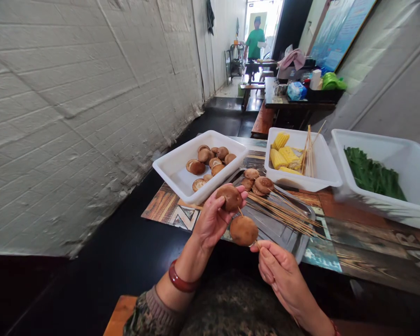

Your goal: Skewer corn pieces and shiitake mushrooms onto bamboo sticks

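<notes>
My left hand [212, 219] is closed around a brown mushroom [230, 198], holding it at the tip of a bamboo skewer. Lower on the same skewer sits a second mushroom [244, 230], cap facing me. My right hand [280, 268] pinches the skewer [258, 244] just below that cap. Beyond my hands, a metal tray [303, 247] carries a bundle of bare skewers [283, 212] and a few mushrooms [263, 185]. Several loose mushrooms [203, 155] lie in a white plastic tub [171, 175] at the left.
A white tub [301, 183] with corn pieces [280, 156] and upright skewers stands behind the tray. Right of it, another tub [415, 163] contains green leaves [374, 172]. A wall [91, 116] runs along the left. Far back, a person in green [255, 42] stands near a doorway.
</notes>
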Motion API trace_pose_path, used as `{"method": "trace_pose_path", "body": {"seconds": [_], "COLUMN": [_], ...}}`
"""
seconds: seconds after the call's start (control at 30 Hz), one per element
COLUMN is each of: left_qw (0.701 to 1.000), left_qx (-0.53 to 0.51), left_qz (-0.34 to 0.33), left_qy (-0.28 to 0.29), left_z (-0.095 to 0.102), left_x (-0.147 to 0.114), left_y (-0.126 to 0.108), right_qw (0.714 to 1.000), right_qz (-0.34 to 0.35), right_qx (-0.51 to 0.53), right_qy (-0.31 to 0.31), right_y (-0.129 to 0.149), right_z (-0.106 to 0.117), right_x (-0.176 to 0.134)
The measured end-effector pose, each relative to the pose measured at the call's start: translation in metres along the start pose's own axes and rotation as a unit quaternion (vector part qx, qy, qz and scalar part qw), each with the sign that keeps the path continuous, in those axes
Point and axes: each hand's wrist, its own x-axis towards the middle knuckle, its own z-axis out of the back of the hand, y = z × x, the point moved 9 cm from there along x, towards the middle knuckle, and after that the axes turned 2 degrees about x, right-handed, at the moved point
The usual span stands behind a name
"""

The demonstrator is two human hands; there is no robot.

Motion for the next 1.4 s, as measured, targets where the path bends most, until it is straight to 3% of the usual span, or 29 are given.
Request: {"method": "trace_pose_path", "body": {"seconds": [1.4], "left_qw": [0.998], "left_qx": [0.041], "left_qz": [0.016], "left_qy": [-0.037], "left_z": [0.001], "left_x": [-0.006], "left_y": [0.011], "right_qw": [1.0], "right_qz": [-0.015], "right_qx": [0.008], "right_qy": [-0.018], "right_y": [-0.001], "right_z": [-0.009], "right_x": [0.012]}}
